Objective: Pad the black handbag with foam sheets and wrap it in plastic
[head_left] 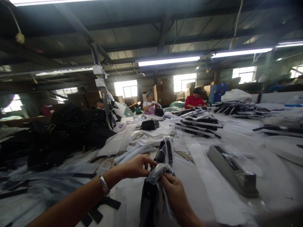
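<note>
A black bag (149,201) partly wrapped in clear plastic film (159,171) stands upright in front of me at the bottom middle. My left hand (136,166), with a bracelet on its wrist, pinches the plastic at the bag's top from the left. From the right, my right hand (174,192) grips the plastic and the bag's side with closed fingers. The bag's black strap (165,151) sticks up behind my fingers.
A grey tape dispenser (233,171) lies to the right on the white table (201,189). Black bags (66,132) are piled at the left. White wrappers and wrapped black straps (201,123) cover the table farther back. Three people work at the far end.
</note>
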A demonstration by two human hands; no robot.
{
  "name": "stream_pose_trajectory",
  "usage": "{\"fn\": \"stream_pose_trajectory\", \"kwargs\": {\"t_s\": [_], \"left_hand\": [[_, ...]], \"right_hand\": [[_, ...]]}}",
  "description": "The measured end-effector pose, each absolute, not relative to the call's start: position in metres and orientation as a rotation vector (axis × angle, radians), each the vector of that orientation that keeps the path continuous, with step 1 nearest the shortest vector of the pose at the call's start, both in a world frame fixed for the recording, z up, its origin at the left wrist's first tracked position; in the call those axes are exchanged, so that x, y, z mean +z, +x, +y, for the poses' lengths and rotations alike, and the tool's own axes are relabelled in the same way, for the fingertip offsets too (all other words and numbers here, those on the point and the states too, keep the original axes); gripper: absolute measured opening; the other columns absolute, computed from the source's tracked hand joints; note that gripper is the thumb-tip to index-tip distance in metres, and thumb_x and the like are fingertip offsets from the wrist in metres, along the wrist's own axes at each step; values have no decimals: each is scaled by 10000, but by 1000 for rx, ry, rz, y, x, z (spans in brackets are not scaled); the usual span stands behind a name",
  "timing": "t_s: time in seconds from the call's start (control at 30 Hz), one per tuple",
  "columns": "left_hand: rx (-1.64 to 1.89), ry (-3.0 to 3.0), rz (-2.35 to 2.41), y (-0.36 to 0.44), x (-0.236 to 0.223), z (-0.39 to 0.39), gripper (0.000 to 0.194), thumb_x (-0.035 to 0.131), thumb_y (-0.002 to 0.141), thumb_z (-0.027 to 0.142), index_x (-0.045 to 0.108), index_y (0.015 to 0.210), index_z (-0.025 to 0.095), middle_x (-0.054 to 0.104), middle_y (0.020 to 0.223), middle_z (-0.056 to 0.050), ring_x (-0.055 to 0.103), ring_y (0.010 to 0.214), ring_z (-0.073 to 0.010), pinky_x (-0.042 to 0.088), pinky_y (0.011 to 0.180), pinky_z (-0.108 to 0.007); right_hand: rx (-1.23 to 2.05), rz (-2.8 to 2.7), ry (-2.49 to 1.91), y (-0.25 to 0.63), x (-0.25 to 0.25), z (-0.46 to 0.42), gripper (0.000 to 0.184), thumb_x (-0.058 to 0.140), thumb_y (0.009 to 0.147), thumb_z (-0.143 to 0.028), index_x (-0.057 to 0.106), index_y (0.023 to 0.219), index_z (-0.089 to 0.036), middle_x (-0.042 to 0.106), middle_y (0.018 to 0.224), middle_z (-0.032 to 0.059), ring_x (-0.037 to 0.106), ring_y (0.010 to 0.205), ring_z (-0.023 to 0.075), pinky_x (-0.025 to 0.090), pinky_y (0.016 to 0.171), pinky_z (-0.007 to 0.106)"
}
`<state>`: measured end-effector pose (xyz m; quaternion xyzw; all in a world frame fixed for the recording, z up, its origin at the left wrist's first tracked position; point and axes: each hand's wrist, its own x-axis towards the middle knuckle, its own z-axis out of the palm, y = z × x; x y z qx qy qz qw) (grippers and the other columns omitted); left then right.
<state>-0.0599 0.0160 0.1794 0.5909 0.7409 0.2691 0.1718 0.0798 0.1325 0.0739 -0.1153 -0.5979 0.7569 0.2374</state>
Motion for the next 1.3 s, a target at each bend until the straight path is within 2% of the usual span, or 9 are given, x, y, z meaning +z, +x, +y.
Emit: {"fn": "stream_pose_trajectory", "kwargs": {"t_s": [0.13, 0.3, 0.5, 0.7, 0.8, 0.93, 1.07, 1.2, 1.3], "left_hand": [[905, 1691, 2271, -53, 173, 18, 161, 741, 787, 278, 776, 922, 198, 642, 873, -15, 559, 721, -122, 443, 642, -213], [913, 1757, 2389, -50, 173, 15, 93, 711, 820, 168, 783, 863, 210, 679, 871, -10, 610, 737, -121, 433, 674, -213], [778, 1892, 2441, -45, 178, 3, 140, 636, 900, 220, 771, 901, 258, 684, 922, -2, 622, 786, -133, 389, 696, -238], [810, 1840, 2477, -47, 180, -4, 182, 606, 919, 298, 745, 828, 226, 669, 923, -25, 596, 762, -140, 393, 701, -251], [893, 1781, 2408, -53, 180, -5, 160, 643, 894, 299, 744, 813, 206, 664, 919, -36, 596, 779, -143, 425, 720, -238], [963, 1672, 2288, -58, 174, -3, 124, 675, 858, 278, 770, 914, 222, 654, 924, -28, 594, 781, -135, 452, 715, -220], [974, 1538, 2219, -59, 166, 2, 183, 681, 829, 294, 780, 951, 202, 627, 846, -27, 562, 743, -136, 438, 669, -225], [945, 1403, 2077, -60, 166, 6, 327, 624, 861, 419, 764, 1020, 170, 587, 746, -9, 478, 613, -111, 398, 548, -222], [925, 1335, 1990, -60, 169, 6, 327, 662, 828, 443, 762, 945, 154, 554, 671, 13, 431, 578, -96, 351, 516, -213]], "right_hand": [[2152, -1538, -348, 75, 76, 129, 444, 724, 788, -578, 787, 890, -151, 472, 437, -57, 336, 388, 69, 367, 446, 217], [2139, -1557, -362, 76, 79, 132, 457, 733, 772, -591, 769, 821, -138, 417, 407, -64, 336, 380, 69, 282, 392, 210], [2088, -1715, -347, 80, 83, 136, 471, 719, 757, -611, 731, 765, -140, 444, 417, -60, 383, 373, 81, 276, 384, 211], [2120, -1820, -324, 80, 84, 139, 469, 683, 792, -615, 646, 691, -158, 444, 440, -58, 376, 361, 72, 266, 375, 193], [2180, -1797, -307, 79, 81, 139, 458, 687, 795, -608, 645, 707, -161, 425, 432, -66, 339, 348, 65, 262, 362, 190], [2206, -1770, -300, 78, 78, 138, 473, 687, 797, -618, 691, 750, -148, 430, 440, -62, 322, 354, 58, 235, 363, 192], [2126, -1817, -262, 77, 81, 138, 491, 685, 804, -621, 755, 807, -136, 464, 452, -39, 351, 399, 62, 222, 396, 200], [2124, -1789, -280, 76, 85, 137, 484, 704, 793, -609, 780, 893, -141, 473, 468, -34, 334, 418, 68, 209, 401, 210], [2088, -1802, -281, 75, 88, 138, 473, 708, 798, -595, 787, 907, -141, 457, 457, -39, 324, 416, 72, 206, 400, 219]]}}
